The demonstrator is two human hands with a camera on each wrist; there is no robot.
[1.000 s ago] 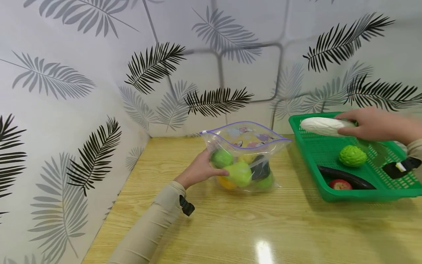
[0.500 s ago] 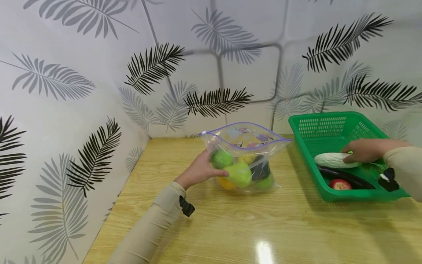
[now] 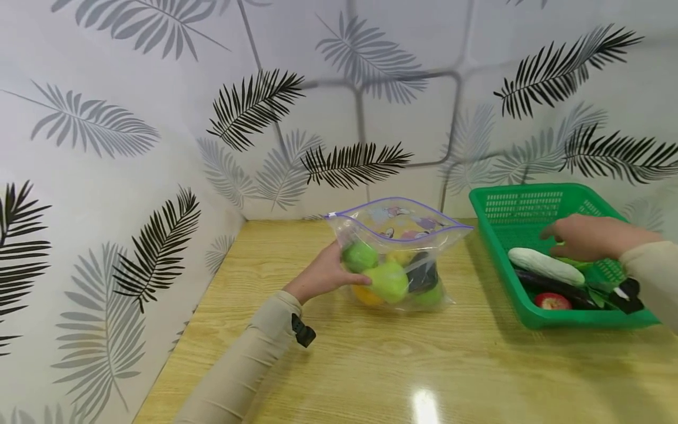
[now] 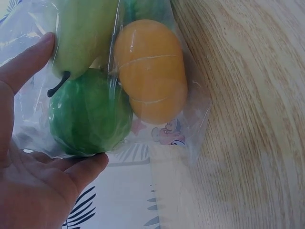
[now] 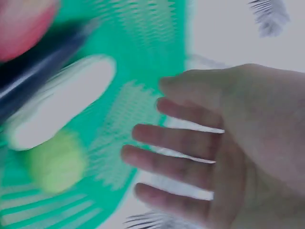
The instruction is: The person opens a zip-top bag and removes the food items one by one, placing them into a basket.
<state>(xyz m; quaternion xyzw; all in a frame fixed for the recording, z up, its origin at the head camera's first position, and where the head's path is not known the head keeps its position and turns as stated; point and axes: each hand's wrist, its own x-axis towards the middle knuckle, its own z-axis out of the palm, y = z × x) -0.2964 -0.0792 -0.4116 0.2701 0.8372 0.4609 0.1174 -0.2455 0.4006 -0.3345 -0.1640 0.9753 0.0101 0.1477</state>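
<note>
A clear zip bag (image 3: 389, 268) with a purple-edged mouth stands open on the table, filled with several pieces of fruit and vegetables. My left hand (image 3: 329, 272) grips its left side, thumb in front over a green pear (image 3: 389, 281) and fingers behind. The left wrist view shows an orange pumpkin-like piece (image 4: 151, 71) and a ridged green one (image 4: 90, 114) through the plastic. Over the green basket (image 3: 498, 265), my right hand (image 3: 585, 237) holds nothing, its fingers spread. Below it lies a long white vegetable (image 3: 545, 265) with green leaves at one end.
Also in the basket are a dark eggplant (image 3: 556, 290), a red apple (image 3: 553, 301) and a light green bumpy piece (image 5: 57, 162), partly hidden by the hand in the head view. The wooden table (image 3: 371, 365) meets a leaf-patterned wall behind.
My right hand has lowered the white vegetable into the basket beside the eggplant, let it go and lifted slightly off it. The left hand has kept its grip on the bag.
</note>
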